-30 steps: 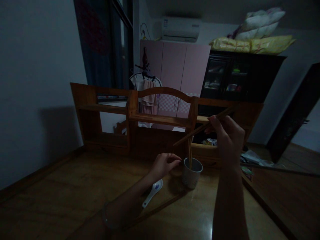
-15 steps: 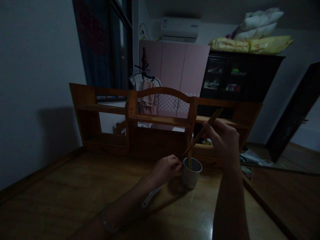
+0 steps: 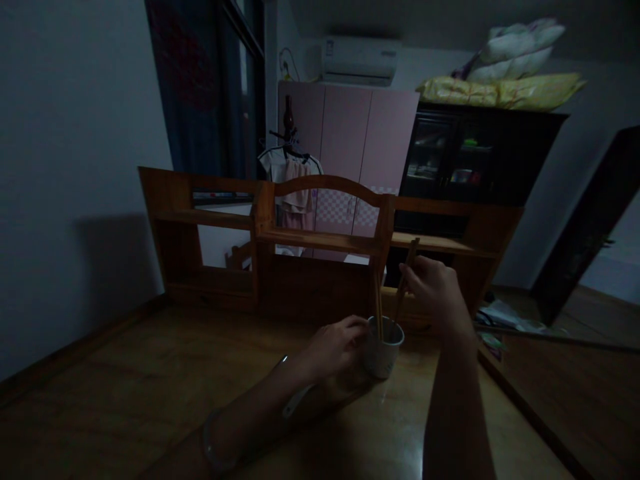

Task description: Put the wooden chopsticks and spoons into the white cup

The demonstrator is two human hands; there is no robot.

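A light-coloured cup (image 3: 384, 360) stands upright on the wooden surface, with a pair of chopsticks (image 3: 378, 300) leaning inside it. My right hand (image 3: 434, 283), to the right and above, pinches more chopsticks (image 3: 411, 257) near their upper part; their lower ends reach down into the cup's mouth. My left hand (image 3: 337, 343) is at the cup's left side, fingers bent against its rim and wall. Beneath my left forearm lies a pale handle (image 3: 296, 401), perhaps a spoon's; the arm hides the rest.
A wooden shelf unit (image 3: 320, 240) rises along the far edge of the glossy wooden surface (image 3: 125, 373). A wall (image 3: 75, 133) borders the left. On the right is a raised edge (image 3: 530, 417), with plastic bags (image 3: 515, 317) beyond it.
My right hand has moved down and left, turning its chopsticks more upright, and their ends have entered the cup. My left hand has shifted slightly right against the cup.
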